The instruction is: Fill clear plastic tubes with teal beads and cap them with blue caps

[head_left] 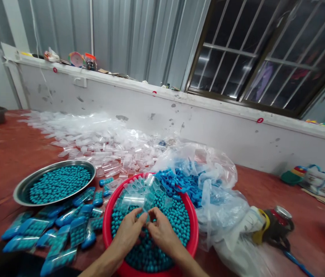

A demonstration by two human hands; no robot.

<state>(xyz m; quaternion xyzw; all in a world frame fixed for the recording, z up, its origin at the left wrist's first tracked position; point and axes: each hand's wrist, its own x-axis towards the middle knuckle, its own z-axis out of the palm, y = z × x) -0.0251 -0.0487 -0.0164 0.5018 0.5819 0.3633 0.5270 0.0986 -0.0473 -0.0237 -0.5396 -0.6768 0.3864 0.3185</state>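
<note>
Both hands meet over a red basin (106,223) filled with teal beads (181,221). My left hand (129,231) is closed, its thumb and index finger pinching a small clear plastic case (145,217). From the other side, my right hand (162,231) grips the same case with bent fingers. The hands cover most of the case, so whether beads are in it cannot be seen. Just beyond the fingertips, several empty clear cases (135,200) lie on the beads inside the basin.
Left of the basin, bead-filled cases with blue caps (77,231) lie before a metal dish (18,194) of teal beads. Behind spreads a heap of clear cases (107,134). Blue caps (185,182) spill from a plastic bag (223,211) at the right, near a can (282,217).
</note>
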